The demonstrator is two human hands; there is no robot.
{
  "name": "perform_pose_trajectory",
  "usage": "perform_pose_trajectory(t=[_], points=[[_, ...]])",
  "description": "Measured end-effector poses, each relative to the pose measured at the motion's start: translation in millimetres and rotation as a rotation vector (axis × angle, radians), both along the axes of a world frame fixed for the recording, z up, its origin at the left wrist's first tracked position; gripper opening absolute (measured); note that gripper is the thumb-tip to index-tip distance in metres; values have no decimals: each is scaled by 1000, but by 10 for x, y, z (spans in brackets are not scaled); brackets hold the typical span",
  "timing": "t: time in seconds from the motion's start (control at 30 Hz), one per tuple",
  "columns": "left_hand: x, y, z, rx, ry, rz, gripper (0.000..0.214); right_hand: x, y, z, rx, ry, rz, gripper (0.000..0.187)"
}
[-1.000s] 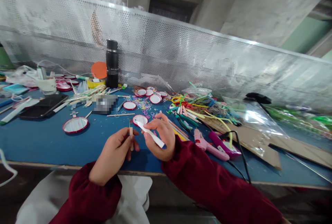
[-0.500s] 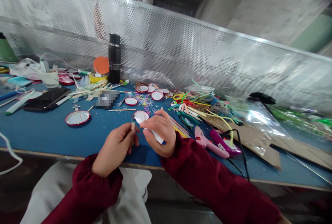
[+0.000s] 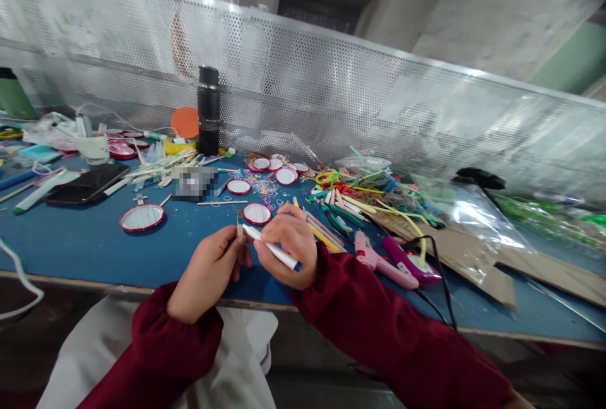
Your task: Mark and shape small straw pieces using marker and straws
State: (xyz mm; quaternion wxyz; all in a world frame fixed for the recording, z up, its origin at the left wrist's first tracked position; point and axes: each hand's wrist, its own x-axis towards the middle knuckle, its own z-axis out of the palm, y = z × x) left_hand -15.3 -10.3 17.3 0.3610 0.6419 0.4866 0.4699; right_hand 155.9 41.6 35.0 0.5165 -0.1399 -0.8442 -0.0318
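Observation:
My left hand (image 3: 208,273) pinches a short wooden stick (image 3: 239,223) and holds it upright just above the blue table (image 3: 89,245). My right hand (image 3: 286,246) grips a white pen with a blue end (image 3: 271,247), and the pen's tip touches the stick near its top. Both hands are closed and almost touch each other near the table's front edge. A small round red-rimmed mirror (image 3: 257,213) lies on the table just behind them.
A pink glue gun (image 3: 379,262) and a purple one (image 3: 408,265) with a black cord lie right of my hands. Coloured sticks (image 3: 364,197), more round mirrors (image 3: 141,218), a phone (image 3: 88,183), a black bottle (image 3: 207,111) and a plastic bag (image 3: 466,210) crowd the table before a perforated metal screen (image 3: 331,100).
The pen in my right hand has swung so that its tip meets the stick. My left hand has hardly moved. The view has dipped slightly.

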Motion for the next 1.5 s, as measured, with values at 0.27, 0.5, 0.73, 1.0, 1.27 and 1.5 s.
perform_pose_trajectory(t=[0.27, 0.5, 0.73, 1.0, 1.27, 1.5], points=[[12, -32, 47, 20, 70, 23, 38, -8, 13, -21, -10, 13, 16, 17], [3, -34, 22, 12, 102, 26, 39, -19, 42, -25, 16, 20, 36, 18], [-2, -36, 6, 20, 92, 15, 38, -29, 43, -46, 2, 49, 27, 18], [4, -30, -2, 22, 87, 21, 39, -26, 45, -49, -8, 40, 36, 19], [-5, -21, -42, 33, 87, 19, 40, -30, 43, -43, -13, 44, 26, 18], [-5, -25, -34, 35, 98, 24, 40, -37, 35, -47, -15, 94, -6, 20]])
